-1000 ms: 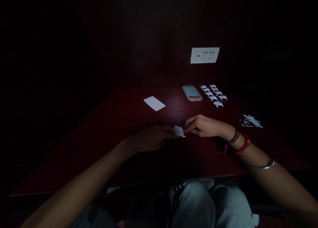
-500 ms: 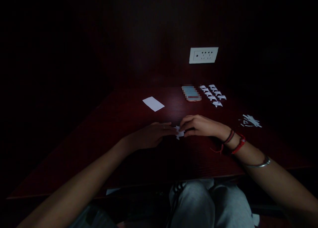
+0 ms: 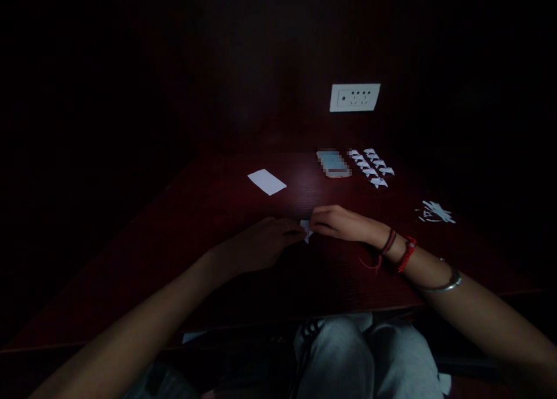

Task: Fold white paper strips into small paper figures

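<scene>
A small folded piece of white paper point(image 3: 306, 231) lies low on the dark red table, mostly covered by my fingers. My left hand point(image 3: 276, 239) has its fingers closed at the paper's left edge. From the other side, my right hand point(image 3: 337, 222) pinches the paper's right part between bent fingers and thumb. Beyond my left hand rests a flat white sheet of paper point(image 3: 267, 181). Several folded paper pieces point(image 3: 369, 166) stand in two rows at the back right.
A phone point(image 3: 333, 163) lies beside the folded rows. Thin paper strips point(image 3: 438, 211) are heaped on the right of the table point(image 3: 174, 254). A socket panel point(image 3: 355, 97) is on the back wall. My knees are under the front edge.
My right hand has moved slightly left and its fingers have closed in on the paper. My left fingers have curled in, and less of the folded paper shows.
</scene>
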### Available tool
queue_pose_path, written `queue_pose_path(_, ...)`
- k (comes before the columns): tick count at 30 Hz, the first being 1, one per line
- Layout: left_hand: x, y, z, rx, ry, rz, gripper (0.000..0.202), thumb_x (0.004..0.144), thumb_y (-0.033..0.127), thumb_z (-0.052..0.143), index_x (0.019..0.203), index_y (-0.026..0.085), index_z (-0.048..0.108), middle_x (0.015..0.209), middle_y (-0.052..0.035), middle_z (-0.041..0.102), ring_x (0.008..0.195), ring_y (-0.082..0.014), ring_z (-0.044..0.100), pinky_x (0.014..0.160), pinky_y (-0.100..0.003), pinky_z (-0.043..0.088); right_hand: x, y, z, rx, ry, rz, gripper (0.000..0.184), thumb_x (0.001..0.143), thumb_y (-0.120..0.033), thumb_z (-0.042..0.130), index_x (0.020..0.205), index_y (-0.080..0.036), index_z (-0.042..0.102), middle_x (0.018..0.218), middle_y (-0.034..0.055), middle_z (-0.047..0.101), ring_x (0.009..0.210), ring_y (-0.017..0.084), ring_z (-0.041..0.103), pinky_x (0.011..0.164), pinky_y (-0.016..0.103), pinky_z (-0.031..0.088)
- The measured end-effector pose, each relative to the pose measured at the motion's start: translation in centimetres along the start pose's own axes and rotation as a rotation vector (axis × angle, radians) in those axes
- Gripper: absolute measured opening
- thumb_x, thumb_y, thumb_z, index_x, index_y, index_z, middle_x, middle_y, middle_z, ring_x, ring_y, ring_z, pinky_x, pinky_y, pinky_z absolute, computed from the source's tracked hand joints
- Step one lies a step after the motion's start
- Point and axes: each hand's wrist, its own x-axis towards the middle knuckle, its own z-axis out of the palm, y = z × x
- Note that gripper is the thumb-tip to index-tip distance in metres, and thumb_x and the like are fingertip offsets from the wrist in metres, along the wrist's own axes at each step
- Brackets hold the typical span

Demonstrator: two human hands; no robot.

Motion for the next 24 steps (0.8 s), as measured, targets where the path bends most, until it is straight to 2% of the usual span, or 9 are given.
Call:
queue_pose_path(8, -0.3, 0.6, -0.3, -0.031, -0.02, -0.063, 0.051, 0.077, 0.01, 0.039, 0.125, 0.023, 0.03, 0.121, -0.0039, 0.043, 0.106, -0.0174, 0.042, 0.089, -0.034, 0.034, 0.3, -0.1, 0.3, -0.001, 0.017, 0.038, 0.017, 0.082, -0.02, 0.039, 0.078, -0.012, 0.053, 0.074, 0.0038, 0.051, 0.064, 0.009, 0.046, 0.061, 0.021, 0.037)
queue_pose_path(14, 0.0, 0.6, 0.2, -0.017, -0.013, -0.045, 0.049, 0.074, 0.01, 0.041, 0.121, 0.024, 0.038, 0.123, -0.0033, 0.041, 0.11, -0.0197, 0.039, 0.091, -0.035, 0.033, 0.5, -0.1, 0.5, 0.008, 0.029, 0.038, 0.016, 0.081, -0.019, 0.04, 0.075, -0.013, 0.053, 0.072, 0.0031, 0.052, 0.063, 0.009, 0.046, 0.06, 0.02, 0.036)
queue_pose_path(21, 0.0, 0.2, 0.4, -0.075, -0.013, -0.092, 0.05, 0.072, 0.006, 0.039, 0.117, 0.029, 0.041, 0.124, 0.0001, 0.04, 0.112, -0.0173, 0.038, 0.091, -0.034, 0.032, 0.0, 0.4, 0.5, 0.033, 0.212, 0.059, 0.014, 0.078, -0.016, 0.045, 0.079, -0.014, 0.059, 0.076, 0.0035, 0.053, 0.07, 0.01, 0.049, 0.062, 0.02, 0.039)
queue_pose_path(24, -0.3, -0.4, 0.2, -0.085, -0.027, -0.094, 0.055, 0.071, 0.004, 0.038, 0.119, 0.031, 0.039, 0.126, 0.0021, 0.038, 0.115, -0.0162, 0.035, 0.094, -0.035, 0.029, -0.5, 0.3, 0.1, 0.036, 0.155, -0.01, 0.02, 0.078, -0.012, 0.044, 0.085, -0.015, 0.062, 0.083, 0.0038, 0.055, 0.074, 0.009, 0.051, 0.067, 0.021, 0.04)
